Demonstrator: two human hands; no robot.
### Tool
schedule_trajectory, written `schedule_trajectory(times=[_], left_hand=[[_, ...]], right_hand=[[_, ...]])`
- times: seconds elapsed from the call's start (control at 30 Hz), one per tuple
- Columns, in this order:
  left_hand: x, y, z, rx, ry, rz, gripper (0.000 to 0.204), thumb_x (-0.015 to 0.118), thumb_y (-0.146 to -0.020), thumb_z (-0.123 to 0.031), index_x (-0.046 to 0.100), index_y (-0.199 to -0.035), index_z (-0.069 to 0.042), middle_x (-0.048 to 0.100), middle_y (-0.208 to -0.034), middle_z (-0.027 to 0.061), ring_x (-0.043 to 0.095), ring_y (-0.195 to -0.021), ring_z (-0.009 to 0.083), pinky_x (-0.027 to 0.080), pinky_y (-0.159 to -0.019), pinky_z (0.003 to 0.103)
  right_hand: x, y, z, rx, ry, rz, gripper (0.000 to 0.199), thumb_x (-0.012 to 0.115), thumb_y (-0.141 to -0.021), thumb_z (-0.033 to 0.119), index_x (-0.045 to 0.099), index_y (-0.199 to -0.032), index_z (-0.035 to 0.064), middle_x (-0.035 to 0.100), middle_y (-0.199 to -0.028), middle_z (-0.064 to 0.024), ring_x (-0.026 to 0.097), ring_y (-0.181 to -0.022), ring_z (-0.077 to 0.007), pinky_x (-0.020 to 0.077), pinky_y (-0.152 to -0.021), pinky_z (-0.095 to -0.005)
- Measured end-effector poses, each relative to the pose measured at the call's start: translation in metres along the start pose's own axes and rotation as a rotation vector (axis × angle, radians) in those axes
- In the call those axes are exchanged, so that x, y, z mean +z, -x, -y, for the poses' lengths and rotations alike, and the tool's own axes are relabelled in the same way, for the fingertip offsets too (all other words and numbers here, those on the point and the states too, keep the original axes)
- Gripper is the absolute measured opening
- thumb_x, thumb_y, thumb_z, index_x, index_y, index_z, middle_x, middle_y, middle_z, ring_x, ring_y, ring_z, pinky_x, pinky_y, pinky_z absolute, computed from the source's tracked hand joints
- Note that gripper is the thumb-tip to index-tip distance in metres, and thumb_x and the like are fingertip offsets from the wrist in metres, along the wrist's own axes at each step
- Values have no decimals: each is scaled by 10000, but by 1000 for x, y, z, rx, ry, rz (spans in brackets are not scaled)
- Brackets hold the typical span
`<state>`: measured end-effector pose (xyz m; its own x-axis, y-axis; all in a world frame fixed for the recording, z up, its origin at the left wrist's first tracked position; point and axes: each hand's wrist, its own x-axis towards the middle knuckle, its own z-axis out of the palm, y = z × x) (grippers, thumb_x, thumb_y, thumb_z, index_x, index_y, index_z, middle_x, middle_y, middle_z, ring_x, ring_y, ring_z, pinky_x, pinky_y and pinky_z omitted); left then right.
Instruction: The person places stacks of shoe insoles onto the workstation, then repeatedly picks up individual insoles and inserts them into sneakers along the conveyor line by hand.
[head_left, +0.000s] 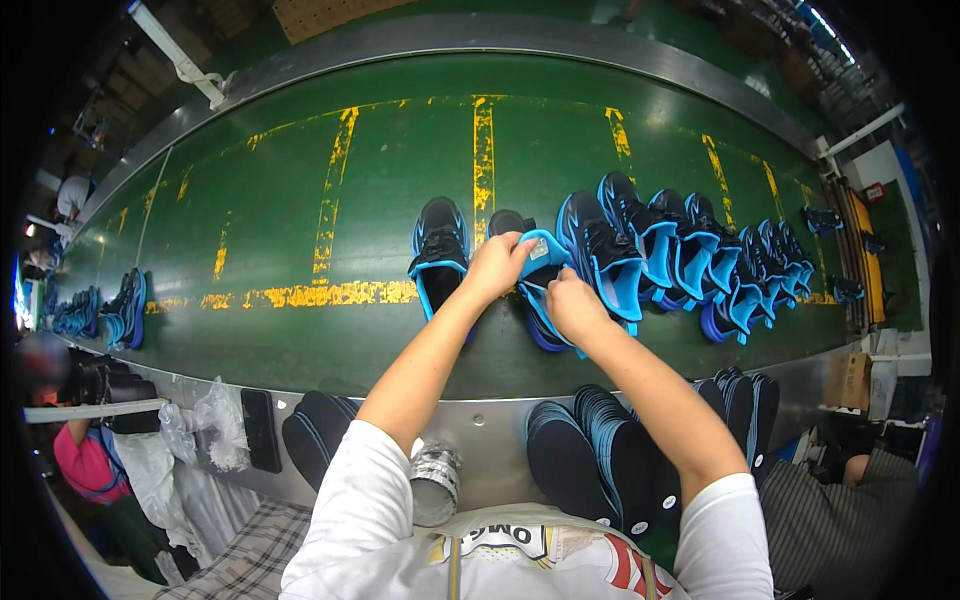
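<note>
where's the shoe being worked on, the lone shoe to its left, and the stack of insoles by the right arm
shoe in hand (540, 285): head view, on its blue tongue and opening between both hands
lone black-and-blue shoe (440, 250): head view, on its laced upper
stack of insoles (600, 455): head view, on a dark insole face

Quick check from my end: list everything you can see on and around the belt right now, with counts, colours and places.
conveyor belt: one, green with worn yellow lines, across the middle
shoe in hand: one, black and blue, belt centre
lone shoe: one, black and blue, just left of it
shoe row: several, black and blue, leaning together on the right
far shoes: a few, blue, belt's left end
insoles: stacks, black with blue edges, at the near rail
tape roll: one, silvery, near rail
left hand: grip on the shoe's opening
right hand: grip on the same shoe
</note>
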<state>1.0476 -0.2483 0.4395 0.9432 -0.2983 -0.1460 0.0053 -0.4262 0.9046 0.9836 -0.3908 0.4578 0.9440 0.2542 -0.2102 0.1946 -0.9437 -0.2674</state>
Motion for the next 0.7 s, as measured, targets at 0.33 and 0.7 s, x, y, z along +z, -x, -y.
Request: schedule_trajectory(times=[0.33,0.7], left_hand=[[8,9,-2,-8,-114,-153,382,553,-780,-361,569,-944,-17,596,-793,210,575,-787,354,440,-673,385],[11,9,7,-12,20,-120,344,484,-843,-330,540,-795,6,550,-665,216,552,-688,375,417,-593,405]], right_hand=[[-35,19,15,111,178,211,266,563,-707,199,613,-867,-7,544,-901,-246,544,-823,-343,464,-729,-392],[14,-9,-4,-82,251,81,170,483,-745,89,621,-798,7,532,-970,-172,539,-858,-266,474,-719,-333]])
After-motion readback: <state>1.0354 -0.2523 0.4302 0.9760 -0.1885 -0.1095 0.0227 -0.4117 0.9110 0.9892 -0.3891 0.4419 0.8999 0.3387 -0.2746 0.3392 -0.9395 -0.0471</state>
